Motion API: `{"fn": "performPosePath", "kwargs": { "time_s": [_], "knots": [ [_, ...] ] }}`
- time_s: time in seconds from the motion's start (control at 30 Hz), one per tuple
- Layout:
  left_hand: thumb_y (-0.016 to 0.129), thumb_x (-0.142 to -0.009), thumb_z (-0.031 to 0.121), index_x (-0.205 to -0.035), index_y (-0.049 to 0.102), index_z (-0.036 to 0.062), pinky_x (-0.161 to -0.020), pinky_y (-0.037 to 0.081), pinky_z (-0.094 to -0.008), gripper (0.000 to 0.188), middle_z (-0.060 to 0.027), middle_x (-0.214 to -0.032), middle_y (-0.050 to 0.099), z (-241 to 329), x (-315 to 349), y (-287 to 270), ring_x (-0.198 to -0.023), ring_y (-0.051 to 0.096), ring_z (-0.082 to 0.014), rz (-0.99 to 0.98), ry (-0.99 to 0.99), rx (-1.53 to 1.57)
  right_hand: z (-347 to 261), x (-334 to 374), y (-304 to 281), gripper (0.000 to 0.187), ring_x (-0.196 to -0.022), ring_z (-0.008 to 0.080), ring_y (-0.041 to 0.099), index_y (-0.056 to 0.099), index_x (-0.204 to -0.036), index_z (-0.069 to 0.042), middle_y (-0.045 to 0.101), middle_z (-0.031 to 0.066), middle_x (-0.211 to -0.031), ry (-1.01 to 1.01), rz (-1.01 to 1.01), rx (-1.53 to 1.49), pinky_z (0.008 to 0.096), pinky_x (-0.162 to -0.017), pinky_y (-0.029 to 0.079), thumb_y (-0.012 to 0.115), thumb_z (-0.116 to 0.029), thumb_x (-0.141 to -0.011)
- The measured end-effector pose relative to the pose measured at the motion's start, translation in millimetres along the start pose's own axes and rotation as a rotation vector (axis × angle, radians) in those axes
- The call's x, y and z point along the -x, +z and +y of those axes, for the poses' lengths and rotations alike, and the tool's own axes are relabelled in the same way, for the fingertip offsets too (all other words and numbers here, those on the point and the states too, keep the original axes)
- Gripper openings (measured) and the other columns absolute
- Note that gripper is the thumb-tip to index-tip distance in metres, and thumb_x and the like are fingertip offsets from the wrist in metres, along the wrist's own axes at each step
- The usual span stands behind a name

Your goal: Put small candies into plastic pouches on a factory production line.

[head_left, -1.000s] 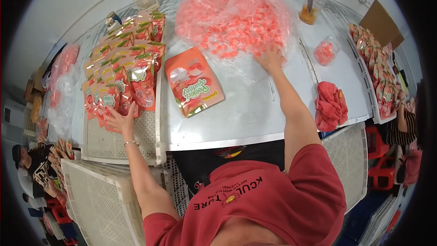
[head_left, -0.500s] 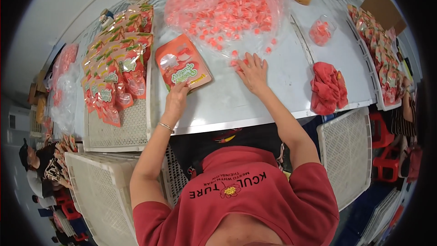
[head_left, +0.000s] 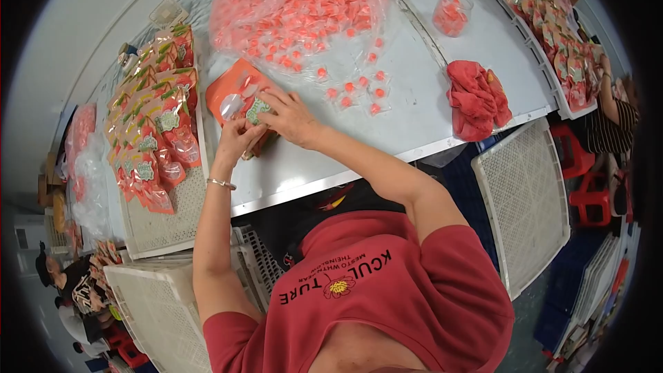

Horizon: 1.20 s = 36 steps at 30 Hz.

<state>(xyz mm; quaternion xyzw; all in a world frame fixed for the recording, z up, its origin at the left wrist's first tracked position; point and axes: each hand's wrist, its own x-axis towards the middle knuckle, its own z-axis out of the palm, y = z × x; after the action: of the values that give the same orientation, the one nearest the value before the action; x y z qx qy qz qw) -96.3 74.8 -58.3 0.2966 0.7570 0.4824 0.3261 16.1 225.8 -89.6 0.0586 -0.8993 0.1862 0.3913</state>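
Pouch slants away leftward along its long axis, near edge pinched by the left hand, right hand over its right side, grip unclear.

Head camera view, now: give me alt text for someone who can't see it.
A person's left hand and right hand meet at a red printed pouch on a pale table. Beyond lies a big clear bag of pink wrapped pieces, some loose on the table; similar pouches overlap on a tray at left.
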Motion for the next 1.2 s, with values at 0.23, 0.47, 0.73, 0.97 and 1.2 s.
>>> {"fn": "performPosePath", "kwargs": {
  "time_s": [0.23, 0.47, 0.73, 0.97, 1.2],
  "knots": [
    [0.066, -0.083, 0.015, -0.065, 0.052, 0.0079, -0.046, 0.034, -0.0194, 0.024, 0.0035, -0.060, 0.052, -33, 8, -12, -0.051, 0.043, -0.0042, 0.058, 0.020, 0.065, -8, -14, 2, 0.013, -0.110, 0.0222, 0.047, 0.059, -0.084, -0.012, 0.053, 0.0045, -0.112, -0.235, 0.105, 0.081, 0.0403, -0.088, 0.036, 0.059, -0.015, -0.071],
    [0.064, -0.084, 0.015, -0.067, 0.052, 0.0084, -0.050, 0.034, -0.0193, 0.022, 0.0050, -0.065, 0.049, -31, 7, -12, -0.058, 0.040, -0.0034, 0.057, -0.098, 0.361, 2, -10, 0, 0.011, -0.103, 0.0186, 0.049, 0.058, -0.081, -0.012, 0.054, 0.0001, -0.092, -0.191, -0.190, 0.060, 0.0392, -0.088, 0.036, 0.060, -0.014, -0.071],
    [0.057, -0.086, 0.013, -0.070, 0.050, 0.0071, -0.052, 0.035, -0.0200, 0.019, 0.0037, -0.065, 0.048, -6, 17, 11, -0.059, 0.042, -0.0043, 0.246, 0.162, -0.021, -25, -7, -2, 0.009, -0.098, 0.0196, 0.051, 0.059, -0.082, -0.008, 0.058, 0.0036, -0.090, -0.070, -0.264, -0.086, 0.0401, -0.085, 0.038, 0.056, -0.009, -0.074],
    [0.054, -0.086, 0.006, -0.069, 0.045, 0.0029, -0.049, 0.036, -0.0261, 0.019, -0.0022, -0.062, 0.052, 19, 26, -5, -0.053, 0.043, -0.0077, 0.192, 0.180, -0.049, -47, 0, -46, 0.011, -0.101, 0.0226, 0.051, 0.063, -0.087, -0.006, 0.059, 0.0060, -0.093, -0.149, -0.561, 0.148, 0.0418, -0.083, 0.039, 0.057, -0.011, -0.079],
    [0.052, -0.088, 0.006, -0.073, 0.044, -0.0004, -0.048, 0.031, -0.0229, 0.019, 0.0006, -0.062, 0.039, 37, 52, 19, -0.056, 0.036, -0.0052, 0.372, 0.413, -0.342, 61, 58, -83, 0.030, -0.111, 0.0259, 0.047, 0.061, -0.107, -0.010, 0.054, 0.0072, -0.119, 0.397, 0.045, -0.077, 0.0422, -0.093, 0.035, 0.064, -0.022, -0.080]
  ]
}}
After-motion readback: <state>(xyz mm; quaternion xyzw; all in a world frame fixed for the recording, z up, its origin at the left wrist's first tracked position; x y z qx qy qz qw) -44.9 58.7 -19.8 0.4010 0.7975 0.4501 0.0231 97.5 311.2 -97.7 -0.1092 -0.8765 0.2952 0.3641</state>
